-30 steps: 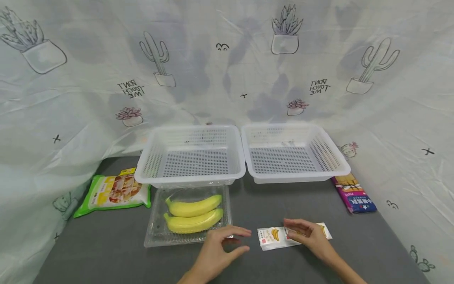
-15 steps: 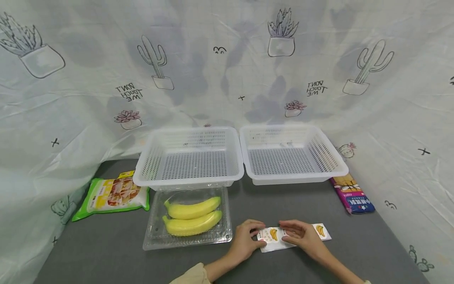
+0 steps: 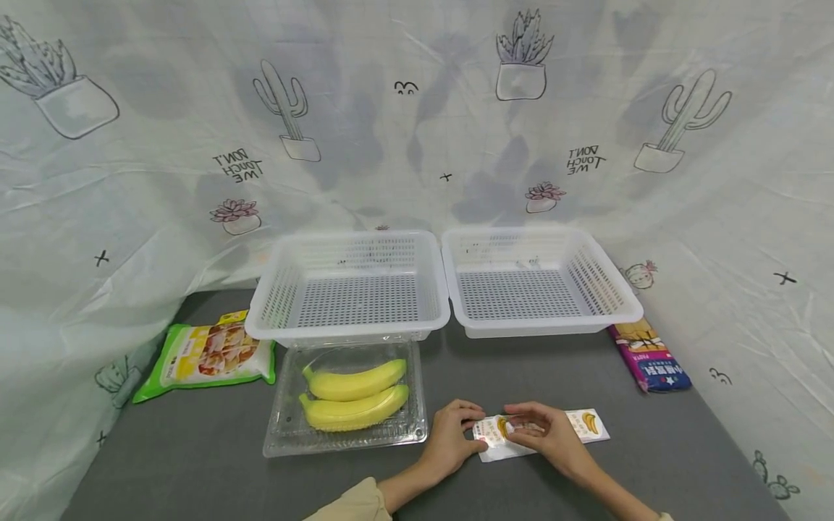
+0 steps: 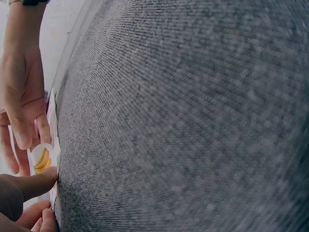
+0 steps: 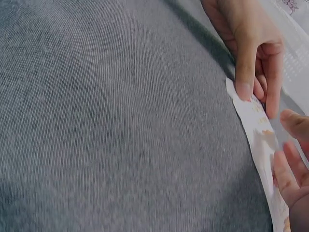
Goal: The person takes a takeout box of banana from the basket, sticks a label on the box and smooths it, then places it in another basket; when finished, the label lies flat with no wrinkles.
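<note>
Head view: left hand (image 3: 448, 438) has come across from beside the clear tray (image 3: 279, 434) to the left end of the paper strip (image 3: 503, 447) on the table (image 3: 215, 456), gripping its edges; right hand (image 3: 546, 434) has edged left over it. Left wrist view: banana sticker (image 4: 42, 158) juts up beneath the right hand's loose fingers, contact unclear. Right wrist view: left thumb presses strip's end, right hand half open, thumb and forefinger apart.

Strip (image 3: 588, 425) at the hands, box (image 3: 280, 438) left, baskets behind.
Left hand (image 3: 451, 438) on the strip's left end, right hand (image 3: 550, 438) over its middle; left of the grip, bananas (image 3: 355, 383) in the box, then bag (image 3: 211, 354); beyond, left basket (image 3: 348, 334) beside right basket (image 3: 554, 323); farther right, pasta (image 3: 651, 362).
</note>
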### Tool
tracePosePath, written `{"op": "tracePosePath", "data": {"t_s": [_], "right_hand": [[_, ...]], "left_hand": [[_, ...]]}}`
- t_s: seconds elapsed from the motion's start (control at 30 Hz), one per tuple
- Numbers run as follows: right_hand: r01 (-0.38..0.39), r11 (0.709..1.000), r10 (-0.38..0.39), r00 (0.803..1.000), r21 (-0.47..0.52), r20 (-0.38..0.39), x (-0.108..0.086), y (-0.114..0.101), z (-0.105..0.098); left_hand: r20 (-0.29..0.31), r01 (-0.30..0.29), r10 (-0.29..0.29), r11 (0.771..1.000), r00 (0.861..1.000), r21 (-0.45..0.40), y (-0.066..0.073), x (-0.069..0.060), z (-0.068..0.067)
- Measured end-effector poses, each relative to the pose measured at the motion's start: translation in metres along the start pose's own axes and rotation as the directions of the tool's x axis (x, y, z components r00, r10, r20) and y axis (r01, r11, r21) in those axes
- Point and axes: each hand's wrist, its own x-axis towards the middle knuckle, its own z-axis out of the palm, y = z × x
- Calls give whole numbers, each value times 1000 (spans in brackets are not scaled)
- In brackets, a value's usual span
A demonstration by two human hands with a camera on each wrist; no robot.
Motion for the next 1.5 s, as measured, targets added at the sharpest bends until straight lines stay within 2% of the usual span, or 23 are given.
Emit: {"op": "tracePosePath", "data": {"t_s": [0.13,0.23,0.3,0.47,0.6,0.67,0.77,0.83,0.9,1.0,1.03,1.13,1.2,1.27,1.37,1.43,1.5], "right_hand": [[6,996,-10,999,-90,-48,-1,-2,3],[-38,977,22,997,-210,-78,-3,-4,5],[-83,965,64,995,-251,-81,-4,-5,5],[-166,946,149,986,-277,-80,-3,-9,4],[-166,945,148,985,-283,-85,-2,-10,5],[-113,951,89,991,-288,-95,-3,-9,7],[61,954,-89,993,-295,-82,-7,-8,11],[201,935,-228,972,-293,-60,-9,-7,14],[301,917,-320,947,-261,-31,-11,-7,16],[352,914,-364,931,-201,-28,-11,-8,18],[351,919,-363,931,-181,-35,-11,-8,19],[277,954,-287,954,-115,-86,-9,-9,18],[170,981,-181,974,-90,-138,-7,-8,17],[22,997,-35,982,-74,-184,-5,-8,17],[-147,987,127,965,-71,-231,-4,-5,16],[-189,979,165,955,-78,-249,-4,-2,17],[-190,977,158,952,-99,-263,-5,0,16]], "left_hand": [[-2,0,0,1000,1000,-7,1,0,1],[-2,1,-1,1000,1000,-16,2,0,2],[-2,2,-2,1000,1000,-21,2,0,2],[-6,0,-1,1000,1000,-16,2,1,2],[0,0,0,1000,1000,-18,2,1,2],[0,-7,7,1000,1000,-18,2,1,2],[-3,-21,21,1000,1000,-12,1,1,2],[-6,-26,26,1000,1000,-9,0,1,2],[-11,-27,27,1000,1000,-5,-1,1,1],[-14,-18,18,1000,1000,-4,-2,2,1],[-12,-16,16,1000,1000,-3,-2,2,1],[3,-7,7,1000,1000,-5,-2,2,0],[14,4,-3,1000,1000,-12,-1,2,-2],[21,19,-18,999,1000,-36,0,1,-3],[32,38,-35,993,999,-114,1,-1,-6],[33,38,-33,981,999,-190,1,-2,-7],[27,31,-25,966,999,-258,2,-4,-7]]}}
